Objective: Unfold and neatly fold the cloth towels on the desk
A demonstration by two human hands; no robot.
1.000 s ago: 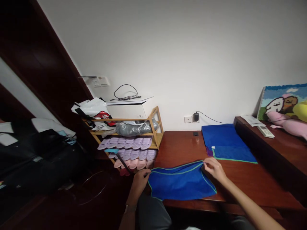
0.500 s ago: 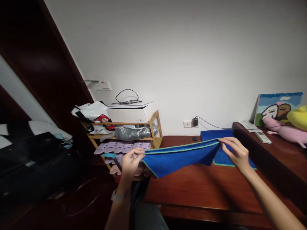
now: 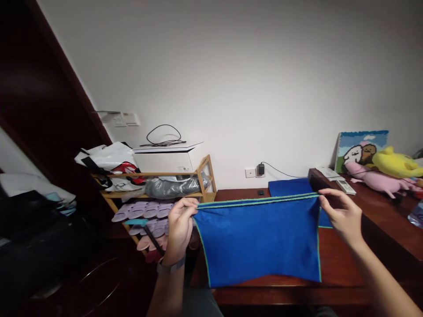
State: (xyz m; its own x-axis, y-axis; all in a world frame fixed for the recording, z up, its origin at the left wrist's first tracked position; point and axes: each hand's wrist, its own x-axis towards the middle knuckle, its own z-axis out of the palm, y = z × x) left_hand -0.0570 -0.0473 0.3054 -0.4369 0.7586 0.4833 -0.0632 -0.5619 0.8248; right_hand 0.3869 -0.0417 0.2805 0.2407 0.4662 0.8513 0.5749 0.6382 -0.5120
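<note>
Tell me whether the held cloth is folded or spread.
Folded: the blue cloth shows two green edges along its top, none along its bottom.

Illumination is running dim overall; the frame is leaving the light source's position unclear. The wall (image 3: 231, 110) is showing its brightest zone near mid-frame and is grading to grey toward the top. The door (image 3: 39, 97) and the black bag (image 3: 26, 237) are sinking into near-black and losing detail. The plastic-wrapped package (image 3: 172, 187) is returning small glints. The wide lens is slanting the door frame (image 3: 62, 64) steeply, and the left margin is smearing. The blue cloth (image 3: 261, 242) is rendering evenly, its fine texture softening.
</note>
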